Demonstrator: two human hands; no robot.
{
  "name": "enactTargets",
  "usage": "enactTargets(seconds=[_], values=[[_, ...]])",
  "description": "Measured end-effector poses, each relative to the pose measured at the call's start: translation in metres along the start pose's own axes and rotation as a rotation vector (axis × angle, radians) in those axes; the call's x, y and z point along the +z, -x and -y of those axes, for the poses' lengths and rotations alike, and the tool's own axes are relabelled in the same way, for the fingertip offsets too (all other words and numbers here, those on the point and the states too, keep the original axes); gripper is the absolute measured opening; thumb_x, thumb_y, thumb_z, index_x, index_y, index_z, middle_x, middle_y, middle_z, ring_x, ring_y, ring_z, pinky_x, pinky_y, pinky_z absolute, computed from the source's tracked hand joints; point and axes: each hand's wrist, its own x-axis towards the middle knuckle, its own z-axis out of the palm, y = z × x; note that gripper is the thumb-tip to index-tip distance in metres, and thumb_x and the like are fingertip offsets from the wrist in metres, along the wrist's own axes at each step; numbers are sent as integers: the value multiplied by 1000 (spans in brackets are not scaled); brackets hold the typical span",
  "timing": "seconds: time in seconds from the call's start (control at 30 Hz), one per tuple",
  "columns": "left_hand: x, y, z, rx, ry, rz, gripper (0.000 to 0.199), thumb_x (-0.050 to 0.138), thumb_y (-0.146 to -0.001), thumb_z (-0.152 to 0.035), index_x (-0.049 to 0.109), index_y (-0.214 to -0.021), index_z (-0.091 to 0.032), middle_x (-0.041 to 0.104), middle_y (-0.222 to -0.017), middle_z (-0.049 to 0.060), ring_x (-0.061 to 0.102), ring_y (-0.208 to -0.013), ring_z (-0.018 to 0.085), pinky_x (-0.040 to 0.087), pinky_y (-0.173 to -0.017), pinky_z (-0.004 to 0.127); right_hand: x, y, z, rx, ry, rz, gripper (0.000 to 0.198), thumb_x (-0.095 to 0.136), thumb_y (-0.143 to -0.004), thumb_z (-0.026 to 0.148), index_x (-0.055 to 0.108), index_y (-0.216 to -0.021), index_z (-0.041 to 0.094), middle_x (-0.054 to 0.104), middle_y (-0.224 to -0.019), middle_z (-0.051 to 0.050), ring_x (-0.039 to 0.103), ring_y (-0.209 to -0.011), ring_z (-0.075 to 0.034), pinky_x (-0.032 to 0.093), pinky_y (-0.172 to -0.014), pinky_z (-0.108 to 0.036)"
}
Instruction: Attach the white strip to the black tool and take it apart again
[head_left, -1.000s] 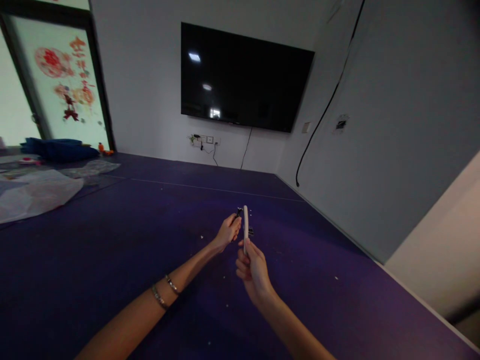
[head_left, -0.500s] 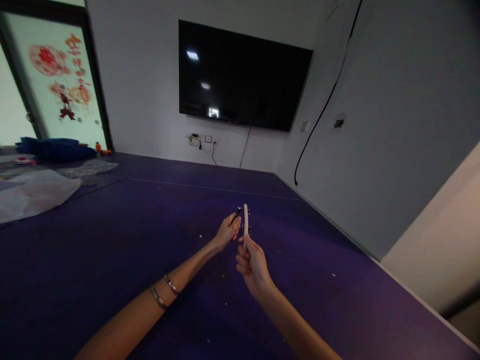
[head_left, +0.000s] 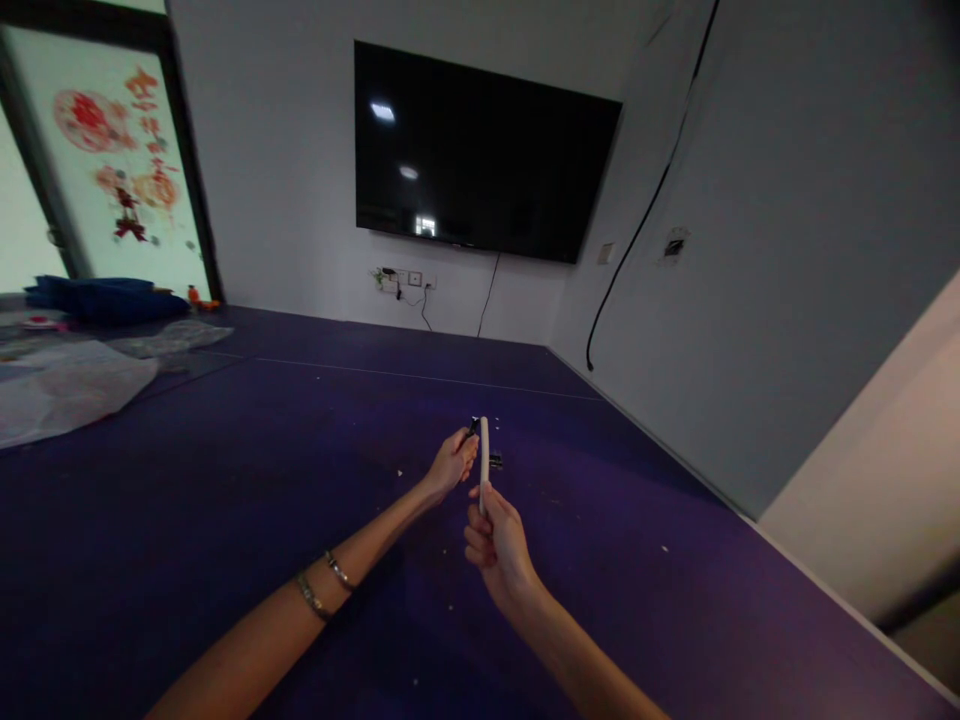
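Observation:
My left hand (head_left: 452,462) is closed around a small dark-handled tool (head_left: 472,428) with a short, shiny metal head. Its exact kind is too small to make out. My right hand (head_left: 501,540) grips the lower end of a slim, pale, slightly curved stick (head_left: 484,452), which points up and away from me. The tool's head is right beside the stick's upper end; whether they touch I cannot tell. Just right of the stick, a small black item (head_left: 496,461) lies on the purple surface (head_left: 360,610), partly hidden behind it.
Small pale flecks (head_left: 664,548) are scattered over the surface. Clear plastic sheeting (head_left: 82,385) and a dark blue cloth bundle (head_left: 105,298) lie at the left. Ahead is a wall-mounted television (head_left: 480,150). A black cable (head_left: 637,225) hangs down the right wall.
My right hand and the stick have moved slightly down and left, nearer my left hand. The stick's top sits lower beside the tool's head. Both grips stay closed.

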Motion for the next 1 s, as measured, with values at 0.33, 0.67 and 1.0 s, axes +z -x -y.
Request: enactTargets(seconds=[0.33,0.67,1.0], values=[[-1,-1,-3,-1,7,4,31,53,-77,-45,37,-70,-19,31,-49,-11,24,-33,2,20,-32,14,0,-2,3,-10,12,19,35,64,-67,48,48,-78,19,26,-45,13,11,-35,-1,4,-35,-17],[-2,0,-11,-84,79,-90,27,50,-79,-43,47,-82,-17,37,-48,-9,27,-29,2,21,-30,15,3,-19,51,-312,181,63,29,56,-76,46,53,-94,24,35,-48,11,21,-32,-2,12,-32,-17],[4,3,-19,-352,355,-245,8,48,-81,-24,47,-84,-16,35,-46,-10,25,-28,2,14,-33,15,-49,-102,94,-549,925,-62,31,58,-69,42,68,-78,14,57,-59,-1,50,-56,-12,36,-54,-23]])
